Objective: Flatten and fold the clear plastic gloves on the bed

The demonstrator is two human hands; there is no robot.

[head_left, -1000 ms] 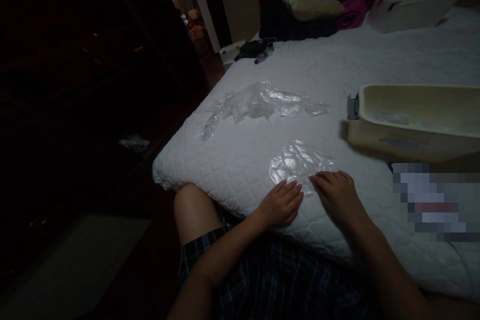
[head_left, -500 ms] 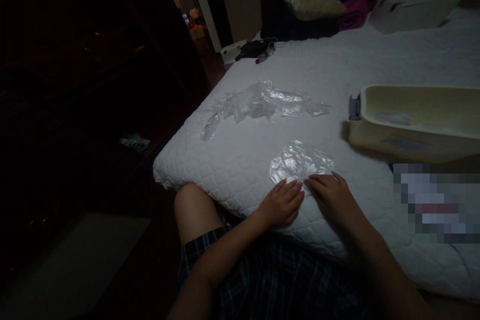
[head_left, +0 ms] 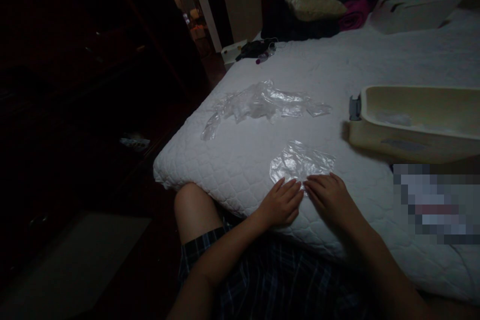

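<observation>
A crinkled clear plastic bag point(head_left: 300, 160) is spread on the white quilted bed cover, close to its front edge. My left hand point(head_left: 283, 202) rests over the bag's near edge, fingers stretched out and lying flat. Beside it, my right hand point(head_left: 330, 197) lies on the same edge with its fingers extended, pointing toward the left hand. The fingertips of both hands almost meet. Beyond them lies a longer heap of clear plastic bags point(head_left: 258, 102), touched by neither hand.
On the right stands a cream plastic bin point(head_left: 412, 145) with a grey latch, near a blurred-out patch. A white box point(head_left: 416, 12), a rolled pink cloth point(head_left: 352, 14) and a beige pillow point(head_left: 315, 5) are at the back. A small bottle point(head_left: 264, 56) lies near the far left edge.
My right hand has shifted very slightly left over the plastic bag. My left hand and the bag look almost the same.
</observation>
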